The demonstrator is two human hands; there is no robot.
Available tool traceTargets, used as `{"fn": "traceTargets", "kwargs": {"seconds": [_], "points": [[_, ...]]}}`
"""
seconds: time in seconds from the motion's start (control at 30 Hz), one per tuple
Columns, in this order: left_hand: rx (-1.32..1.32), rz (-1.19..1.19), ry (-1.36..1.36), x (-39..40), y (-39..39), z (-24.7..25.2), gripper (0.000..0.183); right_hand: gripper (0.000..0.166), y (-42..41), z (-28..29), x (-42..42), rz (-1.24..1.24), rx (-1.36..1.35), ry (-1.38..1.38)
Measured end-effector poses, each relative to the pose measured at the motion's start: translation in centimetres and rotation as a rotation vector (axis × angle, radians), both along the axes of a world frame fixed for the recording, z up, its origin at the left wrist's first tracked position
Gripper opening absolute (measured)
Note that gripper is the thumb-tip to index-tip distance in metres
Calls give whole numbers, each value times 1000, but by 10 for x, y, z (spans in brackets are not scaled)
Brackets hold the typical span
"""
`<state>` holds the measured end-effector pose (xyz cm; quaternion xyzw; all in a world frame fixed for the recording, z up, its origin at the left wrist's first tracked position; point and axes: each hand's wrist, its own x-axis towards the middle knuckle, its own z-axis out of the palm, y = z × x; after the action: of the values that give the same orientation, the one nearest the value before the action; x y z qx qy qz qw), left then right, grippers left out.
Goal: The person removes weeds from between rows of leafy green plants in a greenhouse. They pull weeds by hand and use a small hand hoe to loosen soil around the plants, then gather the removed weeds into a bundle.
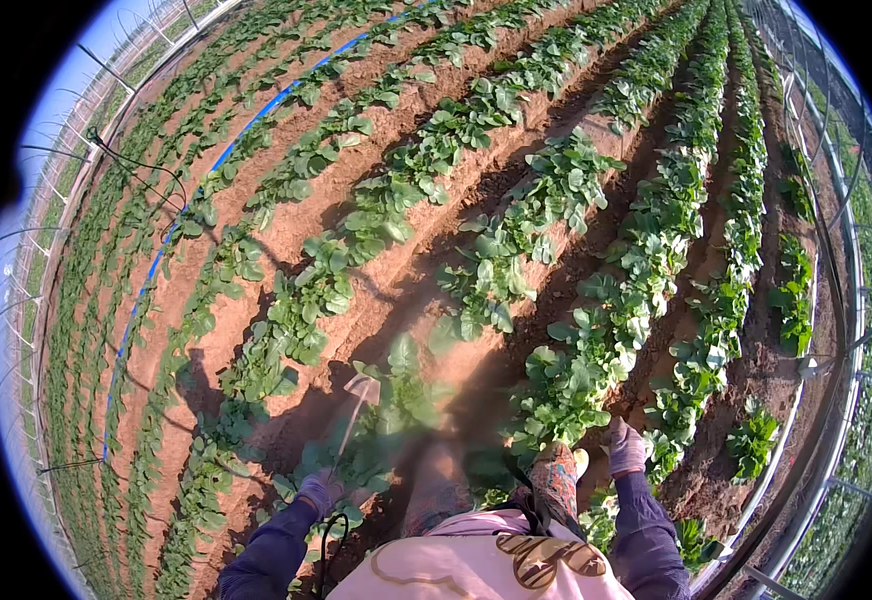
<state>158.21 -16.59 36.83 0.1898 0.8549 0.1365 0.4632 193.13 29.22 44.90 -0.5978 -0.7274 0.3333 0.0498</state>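
My left hand [320,491], in a light purple glove, is closed on the thin shaft of a small hand hoe. The hoe's flat metal blade [364,388] is raised at the shaft's upper end, over blurred leaves [406,382]. My right hand [626,448], gloved alike, is low beside a row of leafy green plants [567,397], close to my shoe. Its fingers are partly hidden, and whether they hold anything cannot be told.
Ridged soil rows of leafy plants [376,199] run ahead and to the left. A blue hose [245,135] crosses the rows at the left. Curved metal greenhouse pipes [852,322] stand along the right. A black cord [333,536] is near my left forearm.
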Motion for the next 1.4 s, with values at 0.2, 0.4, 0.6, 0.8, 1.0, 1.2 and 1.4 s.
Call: {"fn": "traceTargets", "kwargs": {"seconds": [0.2, 0.4, 0.6, 0.8, 1.0, 1.2, 1.4], "points": [[-62, 116, -36, -32, 35, 56, 31, 19, -14, 29, -86, -130, -380, 378], [356, 407, -243, -31, 103, 79, 48, 40, -39, 33, -169, -28, -892, 513], [656, -22, -69, -22, 190, 112, 48, 46, -96, 33, -259, 30, -1312, 626], [341, -310, -47, -15, 228, 150, 51, 20, -77, 30, -284, -81, -1526, 827], [265, -197, -48, -14, 226, 137, 44, 23, -71, 41, -281, -186, -1421, 890], [286, -30, -89, -13, 206, 120, 35, 27, -76, 56, -294, -91, -1429, 823], [131, -237, 37, -50, 203, 193, 30, 29, -109, 28, -323, 34, -1323, 797]]}}
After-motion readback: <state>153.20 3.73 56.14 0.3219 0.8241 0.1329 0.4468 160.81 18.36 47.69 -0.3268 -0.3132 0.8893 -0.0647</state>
